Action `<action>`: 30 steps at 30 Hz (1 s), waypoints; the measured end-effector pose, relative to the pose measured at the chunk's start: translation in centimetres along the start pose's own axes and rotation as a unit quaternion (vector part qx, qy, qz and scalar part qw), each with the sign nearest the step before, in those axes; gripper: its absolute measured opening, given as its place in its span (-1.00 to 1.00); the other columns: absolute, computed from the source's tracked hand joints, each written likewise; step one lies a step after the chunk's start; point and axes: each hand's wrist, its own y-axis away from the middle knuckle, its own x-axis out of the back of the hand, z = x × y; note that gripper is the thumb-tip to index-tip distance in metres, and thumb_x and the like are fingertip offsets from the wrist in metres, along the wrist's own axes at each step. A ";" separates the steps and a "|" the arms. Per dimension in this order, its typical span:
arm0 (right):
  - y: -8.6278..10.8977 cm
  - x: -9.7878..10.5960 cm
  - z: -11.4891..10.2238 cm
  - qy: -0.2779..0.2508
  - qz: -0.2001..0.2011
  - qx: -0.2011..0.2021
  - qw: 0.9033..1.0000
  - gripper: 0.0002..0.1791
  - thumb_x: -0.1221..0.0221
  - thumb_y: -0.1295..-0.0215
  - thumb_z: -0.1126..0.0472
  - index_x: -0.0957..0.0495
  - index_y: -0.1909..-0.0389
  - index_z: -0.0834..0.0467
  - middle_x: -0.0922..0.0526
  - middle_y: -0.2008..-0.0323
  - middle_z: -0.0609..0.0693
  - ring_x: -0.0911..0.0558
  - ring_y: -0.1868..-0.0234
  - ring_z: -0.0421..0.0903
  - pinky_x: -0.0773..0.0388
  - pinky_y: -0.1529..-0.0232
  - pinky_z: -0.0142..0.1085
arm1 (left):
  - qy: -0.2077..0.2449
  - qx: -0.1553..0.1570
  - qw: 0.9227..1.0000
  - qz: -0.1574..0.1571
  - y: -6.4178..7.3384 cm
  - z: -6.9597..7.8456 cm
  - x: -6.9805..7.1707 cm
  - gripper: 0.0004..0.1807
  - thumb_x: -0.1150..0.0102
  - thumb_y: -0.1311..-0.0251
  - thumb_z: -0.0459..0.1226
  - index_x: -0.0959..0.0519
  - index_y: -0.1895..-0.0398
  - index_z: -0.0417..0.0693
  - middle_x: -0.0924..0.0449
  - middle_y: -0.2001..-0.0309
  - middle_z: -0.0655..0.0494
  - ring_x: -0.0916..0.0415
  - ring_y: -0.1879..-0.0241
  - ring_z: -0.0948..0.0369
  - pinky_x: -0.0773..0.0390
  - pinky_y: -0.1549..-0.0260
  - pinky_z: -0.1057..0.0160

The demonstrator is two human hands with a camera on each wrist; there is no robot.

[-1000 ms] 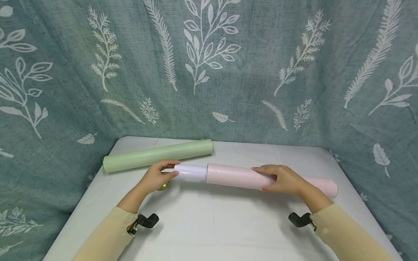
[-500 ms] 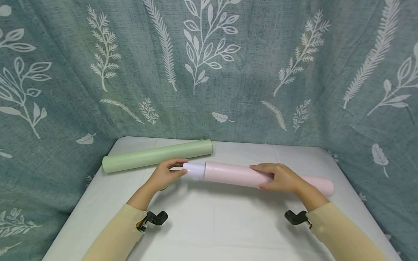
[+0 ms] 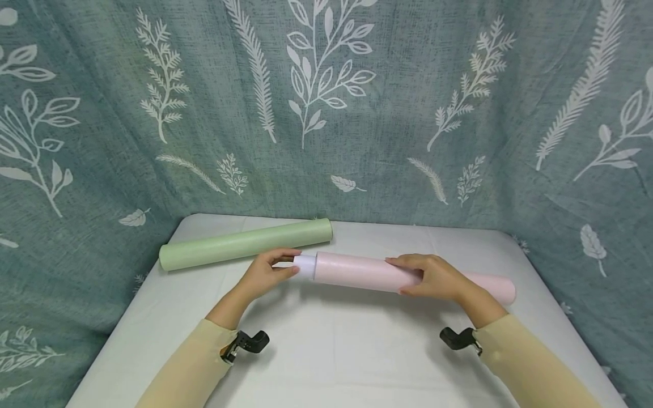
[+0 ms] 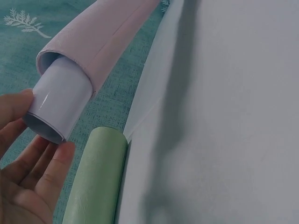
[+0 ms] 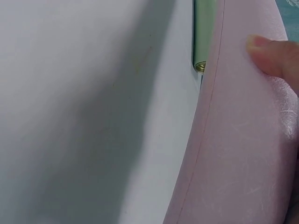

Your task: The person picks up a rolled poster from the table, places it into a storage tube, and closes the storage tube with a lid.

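Note:
My left hand (image 3: 261, 276) pinches the outer end of a rolled white sheet of paper (image 3: 305, 266) between thumb and fingers. The roll sticks a short way out of the left mouth of a pink cardboard tube (image 3: 352, 271). In the left wrist view the glossy paper roll (image 4: 63, 95) sits inside the rim of the pink tube (image 4: 105, 39), with a gap above it. My right hand (image 3: 436, 277) grips the tube around its middle, holding it nearly level above the table. The right wrist view has the right thumb (image 5: 271, 56) pressed on the tube's wall.
A green tube (image 3: 240, 245) lies at the table's back left, behind the left hand; a gold end (image 5: 201, 66) shows on it in the right wrist view. White cloth covers the table (image 3: 336, 351). A leaf-patterned curtain (image 3: 388, 113) hangs behind it.
The left hand has moved right, sliding the paper roll deeper into the pink tube. The tube and right hand have shifted slightly left. A gold round piece near the left hand is now hidden.

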 end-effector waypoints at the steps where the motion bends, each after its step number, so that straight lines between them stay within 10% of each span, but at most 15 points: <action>1: 0.0 0.0 0.0 -0.001 0.000 0.000 1.000 -0.23 -0.51 -0.05 -0.06 -0.50 -0.35 -0.24 -0.58 -0.23 -0.16 -0.57 -0.21 -0.04 -0.56 -0.06 -0.05 | 0.001 -0.003 1.000 -0.002 0.0 0.0 -0.1 -0.56 -0.36 -0.24 -0.32 -0.61 -0.21 -0.14 -0.63 -0.12 -0.09 -0.53 -0.18 -0.03 -0.64 0.04 0.14; 30: -0.2 -0.3 0.0 -0.018 -0.004 0.011 1.000 -0.24 -0.52 -0.05 -0.04 -0.51 -0.34 -0.21 -0.59 -0.21 -0.19 -0.56 -0.22 -0.07 -0.57 -0.07 -0.09 | 0.056 -0.019 0.998 -0.009 -0.3 0.3 -2.0 -0.57 -0.35 -0.23 -0.39 -0.57 -0.17 -0.23 -0.59 -0.11 -0.18 -0.50 -0.19 -0.12 -0.62 0.09 0.29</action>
